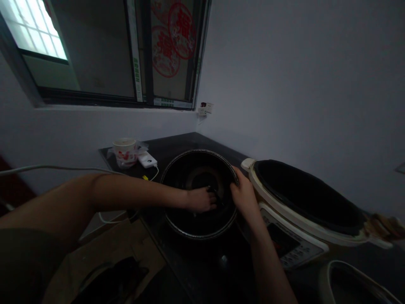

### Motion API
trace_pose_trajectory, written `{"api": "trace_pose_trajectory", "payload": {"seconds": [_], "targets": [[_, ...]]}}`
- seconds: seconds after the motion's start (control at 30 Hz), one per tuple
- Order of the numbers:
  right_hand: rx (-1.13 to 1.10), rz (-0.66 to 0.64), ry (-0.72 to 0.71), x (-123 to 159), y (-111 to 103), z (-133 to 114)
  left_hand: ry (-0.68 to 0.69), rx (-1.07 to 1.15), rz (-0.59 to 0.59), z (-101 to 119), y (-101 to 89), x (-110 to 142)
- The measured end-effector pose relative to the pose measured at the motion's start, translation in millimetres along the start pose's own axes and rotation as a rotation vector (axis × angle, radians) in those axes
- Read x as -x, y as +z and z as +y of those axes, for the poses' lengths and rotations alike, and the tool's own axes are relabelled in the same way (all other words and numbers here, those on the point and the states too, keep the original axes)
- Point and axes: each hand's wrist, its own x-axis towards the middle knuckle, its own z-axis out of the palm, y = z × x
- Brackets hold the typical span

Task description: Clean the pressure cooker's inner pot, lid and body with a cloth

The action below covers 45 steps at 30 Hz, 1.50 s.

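A dark round pot (202, 228) sits on the black counter (177, 143). My left hand (200, 199) reaches down inside it, fingers curled on a dark thing I cannot make out in the dim light. My right hand (244, 194) grips the pot's right rim, fingers closed over the edge.
A white rice cooker (294, 228) stands open right of the pot; another pale vessel (348, 278) sits at bottom right. A paper cup in plastic wrap (125, 152) and a white power bank (147, 160) with a cable lie at the back left. Walls close the corner.
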Motion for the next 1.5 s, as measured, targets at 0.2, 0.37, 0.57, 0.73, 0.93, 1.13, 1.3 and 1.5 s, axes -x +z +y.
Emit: {"api": "trace_pose_trajectory", "payload": {"seconds": [0.2, 0.37, 0.57, 0.73, 0.93, 1.13, 1.3, 1.5], "targets": [[-0.001, -0.019, -0.017, -1, -1, 2, -0.215, 0.036, 0.076, -39, -22.5, -26], [-0.026, -0.006, 0.002, 0, 0, 6, -0.449, 0.053, 0.122, -57, -24.4, -25], [-0.006, 0.002, 0.031, 0, 0, 6, -0.599, 0.065, 0.105, -53, -23.0, -23], [-0.014, 0.028, 0.034, 0, 0, 10, -0.450, 0.084, 0.061, -33, -20.4, -42], [-0.028, 0.028, 0.050, -1, -2, 9, -0.210, 0.111, 0.009, 1, -7.4, -45], [-0.072, 0.019, 0.045, -1, -2, 6, -0.042, 0.160, -0.027, 13, 9.7, -13], [-0.087, 0.013, 0.045, -1, -3, 6, -0.012, 0.201, -0.055, 9, 22.3, 17], [-0.008, -0.008, 0.054, 1, -1, 3, -0.176, 0.193, -0.123, -18, 24.6, 52]]}}
